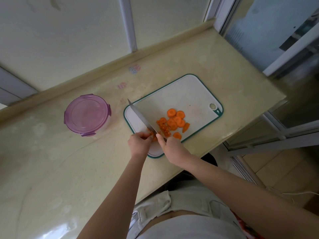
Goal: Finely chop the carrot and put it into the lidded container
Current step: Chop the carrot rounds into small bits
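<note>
Head view: beige countertop is running beneath windows. On the cutting board, left hand is pinching carrot, right hand is gripping the knife; lidded container is sitting at the board's nine o'clock.

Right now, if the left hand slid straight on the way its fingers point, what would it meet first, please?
The left hand holds the carrot piece; just beyond is the knife blade, held by the right hand, though depth is unclear.

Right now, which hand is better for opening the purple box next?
Probably left. The left hand is nearer the box and holds only carrot bits; the right hand grips the knife.
</note>
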`<act>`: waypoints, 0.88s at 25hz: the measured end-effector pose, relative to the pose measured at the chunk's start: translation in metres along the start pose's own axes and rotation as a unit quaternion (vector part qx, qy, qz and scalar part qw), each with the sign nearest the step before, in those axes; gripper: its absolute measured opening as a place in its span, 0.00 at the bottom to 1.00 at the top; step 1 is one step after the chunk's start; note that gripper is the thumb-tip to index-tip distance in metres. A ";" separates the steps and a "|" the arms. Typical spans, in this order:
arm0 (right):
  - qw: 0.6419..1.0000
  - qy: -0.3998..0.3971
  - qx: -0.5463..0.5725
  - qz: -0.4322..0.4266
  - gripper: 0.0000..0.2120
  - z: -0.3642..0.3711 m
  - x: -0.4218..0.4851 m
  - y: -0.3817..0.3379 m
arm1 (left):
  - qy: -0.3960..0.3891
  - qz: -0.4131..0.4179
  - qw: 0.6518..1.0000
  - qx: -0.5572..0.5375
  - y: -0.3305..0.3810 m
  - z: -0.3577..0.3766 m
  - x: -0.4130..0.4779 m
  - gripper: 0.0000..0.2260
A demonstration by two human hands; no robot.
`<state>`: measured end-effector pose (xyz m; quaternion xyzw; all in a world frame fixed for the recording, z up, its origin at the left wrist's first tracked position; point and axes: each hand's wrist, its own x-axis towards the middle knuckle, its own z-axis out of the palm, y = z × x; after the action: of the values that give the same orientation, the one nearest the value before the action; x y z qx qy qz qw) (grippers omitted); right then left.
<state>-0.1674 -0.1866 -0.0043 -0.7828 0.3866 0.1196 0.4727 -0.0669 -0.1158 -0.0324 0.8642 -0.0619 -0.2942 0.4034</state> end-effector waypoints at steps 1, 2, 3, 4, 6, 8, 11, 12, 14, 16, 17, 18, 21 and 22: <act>1.000 0.002 -0.003 0.000 0.20 0.002 0.001 0.001 | 0.000 0.001 1.000 0.001 0.000 0.000 0.000 0.04; 1.000 0.007 -0.012 -0.002 0.20 0.004 0.002 0.001 | -0.001 0.003 1.000 0.004 0.000 -0.001 0.000 0.04; 1.000 0.018 -0.022 -0.002 0.21 0.005 0.003 0.001 | -0.002 0.006 1.000 0.008 0.000 -0.001 0.000 0.04; 0.999 0.034 -0.024 0.003 0.23 0.005 0.004 0.001 | -0.002 0.009 1.000 0.011 0.001 -0.001 0.000 0.04; 0.999 0.048 -0.008 0.011 0.27 0.005 0.005 0.001 | -0.002 0.013 1.000 0.012 0.001 0.000 0.000 0.03; 0.999 0.041 -0.008 0.011 0.27 0.005 0.006 0.003 | 0.001 0.014 1.000 0.015 0.001 0.000 -0.001 0.03; 0.999 0.011 0.024 0.019 0.25 -0.001 0.009 0.006 | 0.006 0.022 1.000 0.019 0.001 -0.001 -0.004 0.04; 0.999 0.012 0.034 0.018 0.26 -0.003 0.010 0.006 | 0.006 0.024 1.000 0.017 0.001 -0.002 -0.005 0.05; 0.999 0.025 0.031 0.005 0.28 -0.007 0.008 0.004 | 0.007 0.026 1.000 0.011 0.002 -0.003 -0.008 0.05; 0.999 0.040 0.036 -0.011 0.29 -0.010 0.005 0.002 | 0.011 0.030 0.999 0.015 0.002 -0.003 -0.009 0.07; 0.998 0.046 0.044 -0.018 0.29 -0.011 0.002 0.003 | 0.013 0.033 0.999 0.019 0.002 -0.003 -0.010 0.08; 0.997 0.053 0.050 -0.020 0.29 -0.012 0.000 0.003 | 0.014 0.035 0.999 0.020 0.001 -0.003 -0.010 0.09; 0.997 0.057 0.055 -0.013 0.28 -0.015 -0.005 0.004 | 0.024 0.036 0.999 0.006 -0.001 -0.001 -0.013 0.11; 0.997 0.056 0.052 -0.009 0.28 -0.015 -0.007 0.004 | 0.026 0.032 0.999 0.002 -0.001 -0.001 -0.013 0.10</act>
<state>-0.1781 -0.1969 0.0047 -0.7658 0.4109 0.0511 0.4920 -0.0777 -0.1103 -0.0263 0.8699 -0.0798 -0.2584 0.4124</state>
